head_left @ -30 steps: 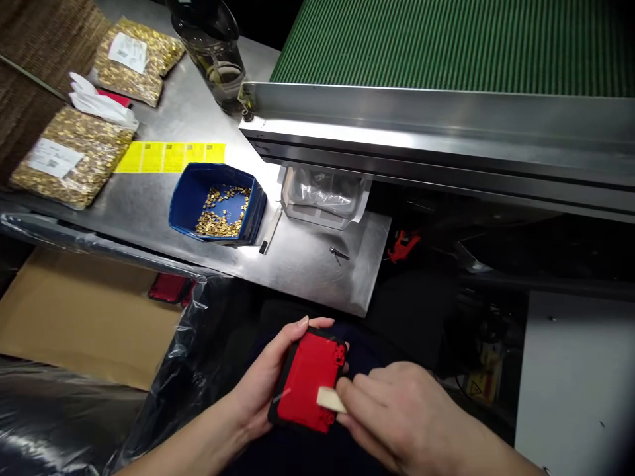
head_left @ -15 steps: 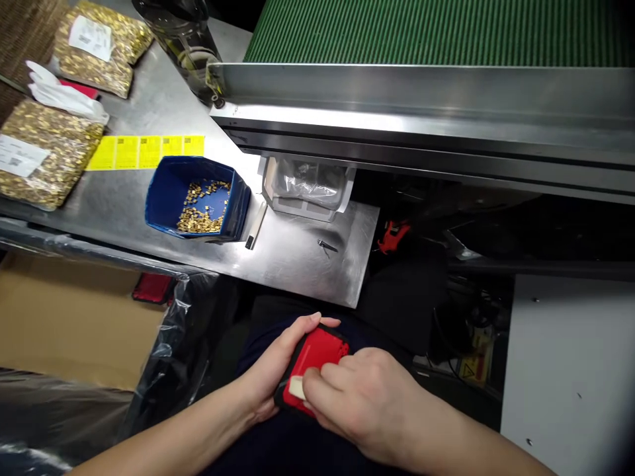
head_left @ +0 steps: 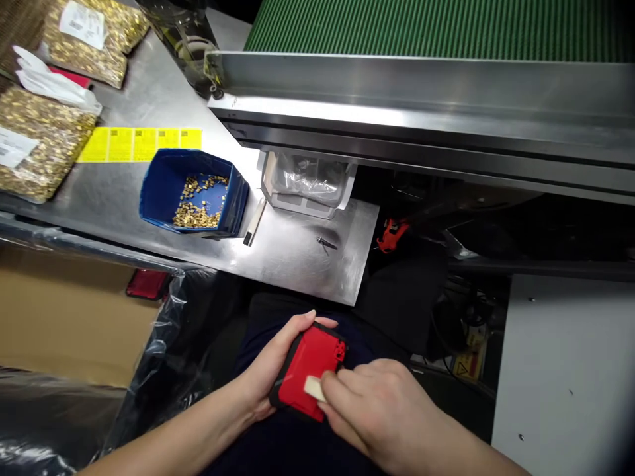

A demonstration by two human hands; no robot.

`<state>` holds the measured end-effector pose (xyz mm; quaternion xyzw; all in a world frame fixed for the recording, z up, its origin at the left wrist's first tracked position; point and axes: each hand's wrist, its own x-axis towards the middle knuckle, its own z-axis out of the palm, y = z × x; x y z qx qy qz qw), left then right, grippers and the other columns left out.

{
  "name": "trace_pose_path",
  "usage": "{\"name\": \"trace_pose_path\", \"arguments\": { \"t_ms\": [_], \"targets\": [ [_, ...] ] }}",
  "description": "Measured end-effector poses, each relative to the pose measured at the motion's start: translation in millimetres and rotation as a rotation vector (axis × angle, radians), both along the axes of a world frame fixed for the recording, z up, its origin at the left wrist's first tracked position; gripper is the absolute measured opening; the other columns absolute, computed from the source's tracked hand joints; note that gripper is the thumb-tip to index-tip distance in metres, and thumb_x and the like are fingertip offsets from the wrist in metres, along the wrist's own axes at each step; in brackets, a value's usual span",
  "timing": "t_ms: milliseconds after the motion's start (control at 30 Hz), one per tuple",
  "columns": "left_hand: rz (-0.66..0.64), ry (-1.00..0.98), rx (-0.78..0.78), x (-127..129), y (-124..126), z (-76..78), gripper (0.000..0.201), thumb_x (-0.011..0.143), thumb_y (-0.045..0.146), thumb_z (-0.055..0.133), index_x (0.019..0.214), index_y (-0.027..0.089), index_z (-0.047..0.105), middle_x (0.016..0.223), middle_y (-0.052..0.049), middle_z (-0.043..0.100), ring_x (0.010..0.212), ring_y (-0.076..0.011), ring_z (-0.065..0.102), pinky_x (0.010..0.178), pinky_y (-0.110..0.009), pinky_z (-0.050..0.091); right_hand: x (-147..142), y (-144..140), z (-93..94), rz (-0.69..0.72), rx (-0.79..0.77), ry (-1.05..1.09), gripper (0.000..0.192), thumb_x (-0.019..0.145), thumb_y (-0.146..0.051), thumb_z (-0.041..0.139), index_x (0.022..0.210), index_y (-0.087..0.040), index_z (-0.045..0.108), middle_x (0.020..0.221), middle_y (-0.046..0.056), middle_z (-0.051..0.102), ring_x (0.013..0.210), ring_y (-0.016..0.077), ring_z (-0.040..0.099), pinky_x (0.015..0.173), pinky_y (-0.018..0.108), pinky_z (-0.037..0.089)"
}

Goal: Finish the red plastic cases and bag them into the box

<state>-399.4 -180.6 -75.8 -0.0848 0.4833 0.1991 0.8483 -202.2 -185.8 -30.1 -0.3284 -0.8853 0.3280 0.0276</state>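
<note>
At lower centre of the frame: left hand (head_left: 270, 373) cradles red plastic part (head_left: 310, 370); right hand (head_left: 370, 403) pinches a pale tab (head_left: 313, 387) flat against it.
Best kept: steady cradle, even fingertip pressure. Beyond, mid-left: blue bin (head_left: 191, 201) of brass pieces on tabletop (head_left: 297, 254).

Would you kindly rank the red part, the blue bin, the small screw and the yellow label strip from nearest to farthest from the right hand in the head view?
1. red part: touching the right hand, held in the left hand.
2. small screw: on the steel table, straight ahead.
3. blue bin: ahead, to the left.
4. yellow label strip: farther left, beyond the bin.
</note>
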Motion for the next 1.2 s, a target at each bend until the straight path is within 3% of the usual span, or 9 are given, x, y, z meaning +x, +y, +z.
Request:
{"name": "trace_pose_path", "arguments": {
  "t_ms": [500,867,1200],
  "targets": [
    [0.0,0.06,-0.039,-5,0,0.9,0.05,0.091,0.056,0.062,0.118,0.015,0.07,0.101,-0.016,0.078,0.079,-0.0261,0.074,0.069,-0.032,0.058,-10,-1,-1.2,-0.102,0.005,-0.069,0.026,0.111,-0.026,0.033,0.093,-0.022,0.053,0.069,-0.004,0.061,0.056,0.0148,0.055,0.055,0.033,0.025],
    [-0.022,0.089,-0.016,-8,7,5.0,0.045,0.092,0.054,0.063,0.111,0.014,0.072,0.093,-0.013,0.077,0.074,-0.0229,0.072,0.066,-0.029,0.058,-15,4,4.1,-0.067,0.006,-0.115,0.015,0.107,-0.022,0.041,0.097,-0.022,0.052,0.071,-0.004,0.064,0.055,0.0156,0.057,0.054,0.034,0.023],
    [-0.056,0.08,-0.019,-6,14,4.3,0.05,0.09,0.058,0.064,0.111,0.014,0.072,0.095,-0.015,0.078,0.074,-0.0252,0.073,0.065,-0.032,0.059,-10,9,8.6,-0.019,-0.044,-0.186,0.008,0.103,-0.021,0.049,0.095,-0.023,0.05,0.07,-0.005,0.065,0.054,0.0154,0.059,0.052,0.034,0.02]
  ]
}}
